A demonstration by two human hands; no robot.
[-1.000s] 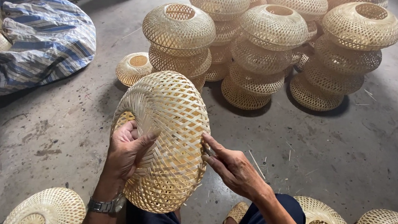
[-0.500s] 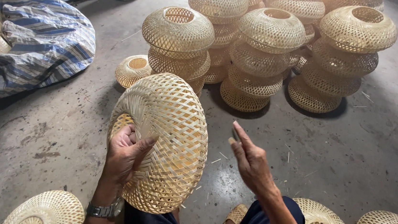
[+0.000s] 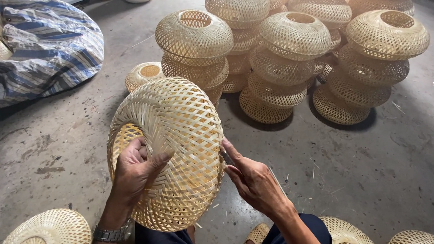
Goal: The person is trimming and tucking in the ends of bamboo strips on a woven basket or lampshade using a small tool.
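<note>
Above a bare concrete floor (image 3: 391, 168), the woven bamboo shade (image 3: 172, 149) was held on edge over the person's lap, its open mouth turned leftward. The left hand (image 3: 137, 170) gripped the rim there, thumb over the outer weave and fingers curled inside the opening. The right hand (image 3: 254, 180) lay against the shade's right edge with its fingers extended and pressed close together on the weave; whether they pinched a strip end could not be told. The step in hand looked like finishing or checking the weave at that edge, and any next move would call for the left grip to stay firm while the right fingertips worked the fine strips. Stacks of finished shades (image 3: 285, 55) stood beyond, a striped sack (image 3: 45, 54) lay to the left, and more shades (image 3: 50, 228) sat near the knees.
</note>
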